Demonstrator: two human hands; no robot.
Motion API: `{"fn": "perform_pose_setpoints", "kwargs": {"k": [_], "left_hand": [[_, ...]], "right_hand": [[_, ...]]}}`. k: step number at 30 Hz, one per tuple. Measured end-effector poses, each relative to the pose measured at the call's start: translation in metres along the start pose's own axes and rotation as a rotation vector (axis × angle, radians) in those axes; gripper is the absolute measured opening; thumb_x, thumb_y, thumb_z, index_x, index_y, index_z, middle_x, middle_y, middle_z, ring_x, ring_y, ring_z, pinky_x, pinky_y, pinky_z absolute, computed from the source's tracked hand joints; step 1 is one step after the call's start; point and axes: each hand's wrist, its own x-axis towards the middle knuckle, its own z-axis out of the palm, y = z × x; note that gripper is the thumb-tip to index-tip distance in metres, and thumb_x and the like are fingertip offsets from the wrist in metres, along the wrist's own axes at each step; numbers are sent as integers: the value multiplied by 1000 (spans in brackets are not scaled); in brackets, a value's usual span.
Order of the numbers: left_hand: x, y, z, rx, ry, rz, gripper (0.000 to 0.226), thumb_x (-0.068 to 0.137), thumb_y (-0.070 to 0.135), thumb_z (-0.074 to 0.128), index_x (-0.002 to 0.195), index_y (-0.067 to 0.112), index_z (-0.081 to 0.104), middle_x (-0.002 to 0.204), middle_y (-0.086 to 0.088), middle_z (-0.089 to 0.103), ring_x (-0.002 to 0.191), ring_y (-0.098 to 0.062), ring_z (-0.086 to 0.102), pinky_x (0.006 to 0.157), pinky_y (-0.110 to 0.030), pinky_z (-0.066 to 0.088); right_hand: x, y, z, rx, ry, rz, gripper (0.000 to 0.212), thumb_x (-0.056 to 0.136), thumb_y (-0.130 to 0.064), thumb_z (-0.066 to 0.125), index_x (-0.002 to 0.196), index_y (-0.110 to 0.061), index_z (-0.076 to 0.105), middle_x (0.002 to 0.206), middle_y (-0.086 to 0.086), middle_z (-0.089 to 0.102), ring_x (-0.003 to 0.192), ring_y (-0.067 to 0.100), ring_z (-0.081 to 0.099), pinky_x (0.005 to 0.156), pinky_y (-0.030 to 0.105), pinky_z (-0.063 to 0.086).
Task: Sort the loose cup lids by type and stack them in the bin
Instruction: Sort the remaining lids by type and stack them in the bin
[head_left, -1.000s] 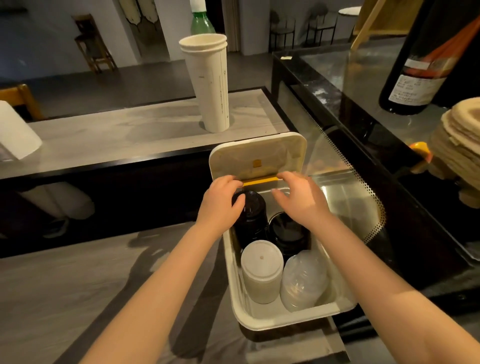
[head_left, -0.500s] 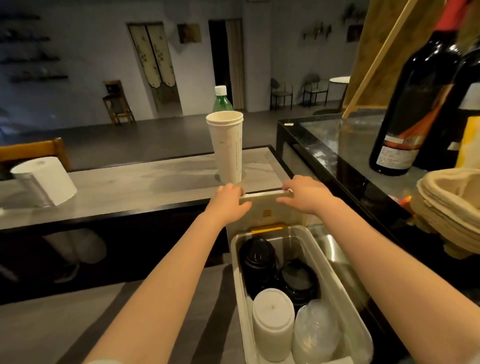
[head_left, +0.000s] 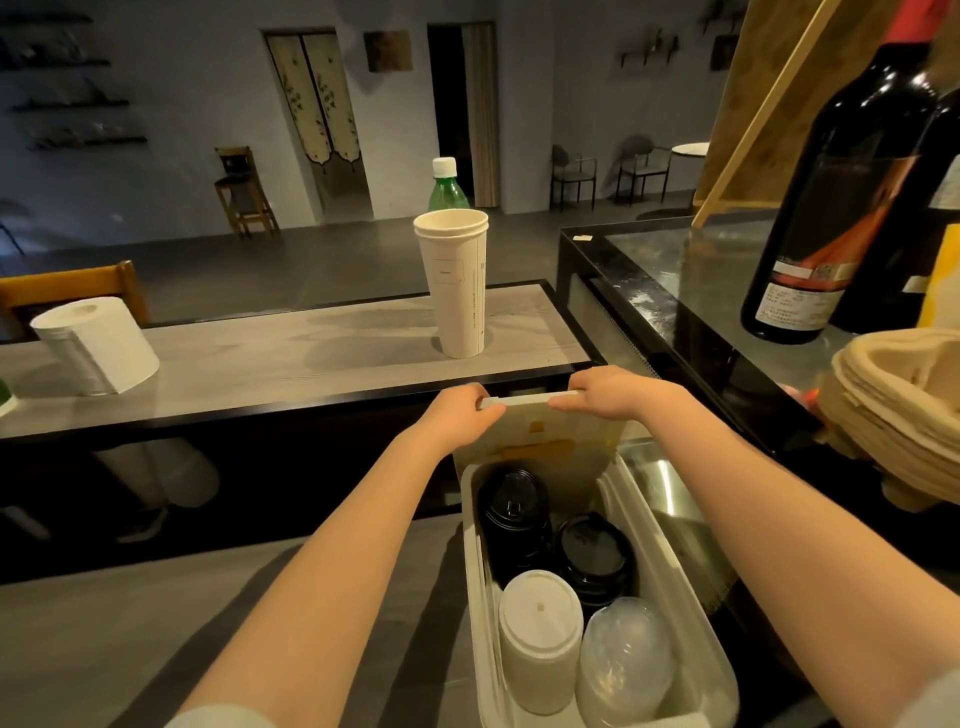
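Bin (head_left: 670, 566), long and off-white, runs away from us along the grey counter (head_left: 104, 623), and its hinged lid (head_left: 540, 426) stands upright at the far end, right where our hands are. Our left hand (head_left: 460, 415) grips the lid's top left corner and our right hand (head_left: 608, 397) grips the top right corner, fingers curled over the upper edge on both sides, thumbs toward us. Everything sorted sits nearer to us than the hands, down inside the bin.

The lid is cream on its inner face, with a small orange square and an orange strip near the hinge. Inside we see four stacks standing two by two: a tall black lid stack (head_left: 511, 512) at far left, a second black lid stack (head_left: 592, 553) to its right and slightly lower, a white lid stack (head_left: 540, 623) at near left with a small hole in the top lid, and a clear domed lid stack (head_left: 623, 670) at near right. The stacks touch or nearly touch their neighbours.

Both forearms reach straight forward, roughly parallel, one on each side of the bin, wrists level with the lid's top edge. Beyond the hands, on the raised ledge (head_left: 260, 364), stand stacked paper cups (head_left: 454, 286).
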Motion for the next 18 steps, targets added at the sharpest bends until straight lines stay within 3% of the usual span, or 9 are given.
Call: {"fn": "perform_pose_setpoints", "kwargs": {"k": [5,10,15,18], "left_hand": [[-8,3,-8,-50,103,14,38,93,33,53,126,15,53,123,-5,57,109,-18,52,83,-27,42],[-25,3,-12,-86,196,50,30,92,32,55,118,17,58,114,-3,60,96,-12,50,76,-24,40],[-40,6,-27,-142,254,75,27,92,34,56,113,18,58,112,-2,59,95,-13,50,74,-25,39],[-56,6,-33,-152,296,80,26,92,33,56,113,17,59,109,-1,59,93,-13,50,74,-24,40]], "right_hand": [[-3,1,-2,5,74,-33,47,92,-55,45,114,-15,56,111,4,57,97,18,52,79,29,40],[-18,-7,5,30,218,-69,47,92,-52,47,115,-12,56,112,5,57,94,18,52,79,30,44],[-35,-24,-2,-11,387,-71,49,92,-55,46,116,-13,55,115,9,54,103,27,51,89,41,47],[-49,-35,-6,14,407,-84,47,91,-53,48,115,-13,55,115,9,54,105,26,49,90,39,45]]}}
